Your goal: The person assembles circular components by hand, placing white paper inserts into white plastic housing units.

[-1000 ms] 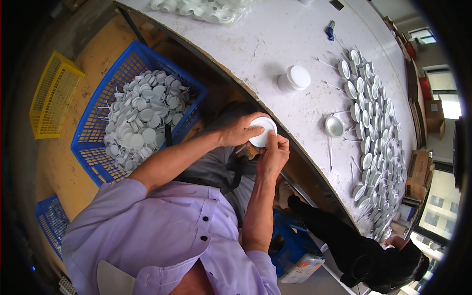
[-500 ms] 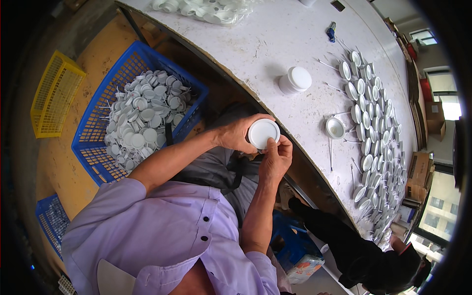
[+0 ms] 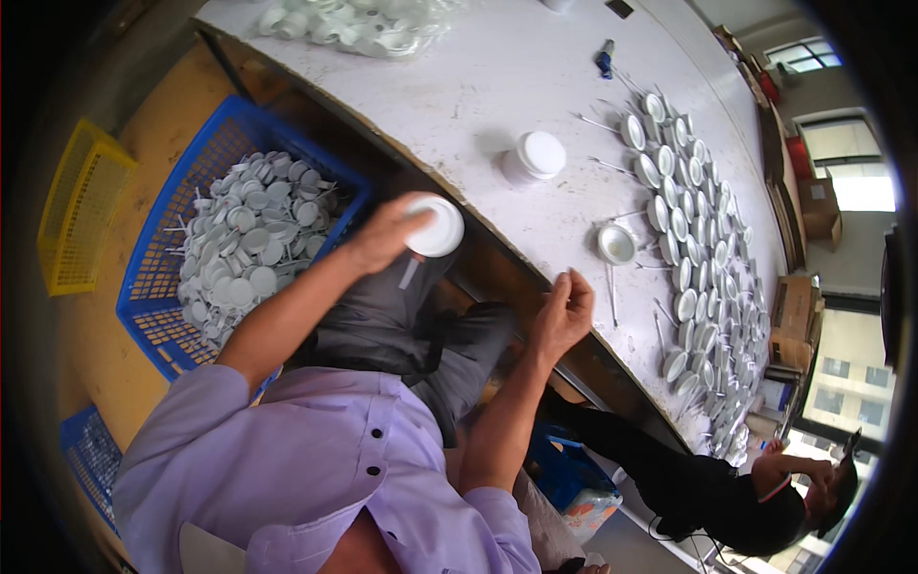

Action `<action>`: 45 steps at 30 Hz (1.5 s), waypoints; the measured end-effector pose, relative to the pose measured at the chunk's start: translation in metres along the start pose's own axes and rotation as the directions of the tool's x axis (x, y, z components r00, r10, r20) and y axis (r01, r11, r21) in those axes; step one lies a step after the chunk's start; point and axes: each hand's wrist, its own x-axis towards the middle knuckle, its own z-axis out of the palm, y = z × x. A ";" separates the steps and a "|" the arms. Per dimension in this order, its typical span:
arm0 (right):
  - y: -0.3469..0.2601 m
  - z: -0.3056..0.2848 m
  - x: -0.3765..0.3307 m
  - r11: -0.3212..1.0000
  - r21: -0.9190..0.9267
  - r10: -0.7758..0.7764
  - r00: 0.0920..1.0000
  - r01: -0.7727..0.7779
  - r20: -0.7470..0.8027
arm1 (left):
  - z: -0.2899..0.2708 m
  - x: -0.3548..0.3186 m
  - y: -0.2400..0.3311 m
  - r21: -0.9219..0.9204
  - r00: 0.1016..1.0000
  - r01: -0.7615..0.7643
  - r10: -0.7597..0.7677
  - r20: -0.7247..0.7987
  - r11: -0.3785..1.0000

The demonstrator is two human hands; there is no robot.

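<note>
My left hand [image 3: 387, 234] holds a round white plastic cap [image 3: 435, 227] by its rim, raised just short of the white table's [image 3: 497, 86] near edge. My right hand [image 3: 564, 311] hovers apart from it at the table edge, fingers loosely curled, pinching what looks like a thin pin that is too small to make out. A single white cap [image 3: 617, 244] with a thin metal pin [image 3: 612, 292] beside it lies on the table just beyond my right hand.
A blue crate [image 3: 163, 287] full of several white caps sits at my left, a yellow crate [image 3: 81, 215] farther left. A white jar [image 3: 533, 158] stands mid-table. Rows of white caps [image 3: 693, 258] and pins line the table's right side. Another person [image 3: 765, 488] sits at lower right.
My hands have parted: the left has carried the white cap up and left, away from the right hand, which has dropped toward the table edge.
</note>
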 end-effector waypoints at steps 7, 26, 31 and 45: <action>0.024 -0.054 0.077 0.502 -0.790 -0.549 0.835 0.352 0.024 | -0.176 -0.006 0.005 0.238 0.883 0.007 0.106 -0.458 0.971; -0.018 0.027 -0.022 0.989 0.117 0.055 0.958 -0.092 0.283 | -0.078 -0.062 0.042 0.430 0.940 -0.291 0.339 -0.038 0.855; -0.029 0.058 -0.060 0.955 0.284 -0.082 0.839 -0.088 0.537 | 0.025 -0.024 0.048 0.238 0.897 -0.423 0.366 0.249 0.874; -0.043 0.089 0.107 0.929 0.009 0.351 0.886 -0.371 0.301 | 0.016 -0.028 0.043 0.293 0.941 -0.327 0.337 0.019 0.898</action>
